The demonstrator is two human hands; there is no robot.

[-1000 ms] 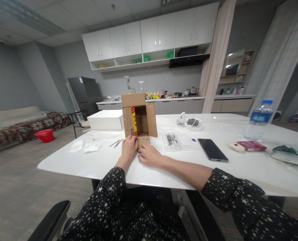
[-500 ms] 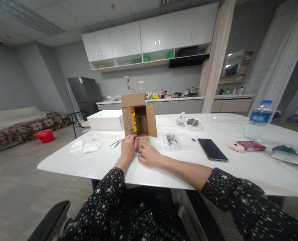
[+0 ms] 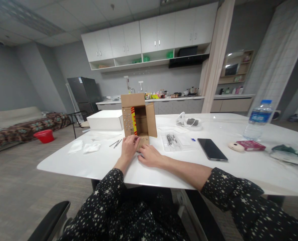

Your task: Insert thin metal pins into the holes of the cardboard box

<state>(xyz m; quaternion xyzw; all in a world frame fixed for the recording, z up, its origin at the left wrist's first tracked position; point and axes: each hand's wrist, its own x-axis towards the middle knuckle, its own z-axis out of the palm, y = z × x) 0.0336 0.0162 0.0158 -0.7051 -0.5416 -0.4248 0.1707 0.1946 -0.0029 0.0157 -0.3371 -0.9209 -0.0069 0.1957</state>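
Resting on the white table [image 3: 71, 164], both hands meet at the foot of a small cardboard box [image 3: 139, 118] that stands upright with its open side facing the person and 1 flap raised above it. The left hand [image 3: 129, 147] lies against the box's lower front flap, fingers pressed together and curled onto the cardboard; whether they pinch anything small there cannot be told. The right hand [image 3: 150, 156] lies flat on the tabletop just right of that flap, fingers loosely together and pointing toward the box, and it is too small to tell if something sits beneath the fingertips. Thin corrugated card of this kind is probably light and fairly stiff along its walls but easy to crease at the flaps, so it would tip or slide under a slight push; the side walls near the base look like the steadier place to take hold, rather than the loose flaps. Left of the box lie a few thin dark rods [image 3: 117, 143] and, behind them, a white carton [image 3: 105, 120]. Right of the box sit a clear packet of small parts [image 3: 172, 140], then a black phone [image 3: 211, 149], and far right a water bottle [image 3: 259, 119].
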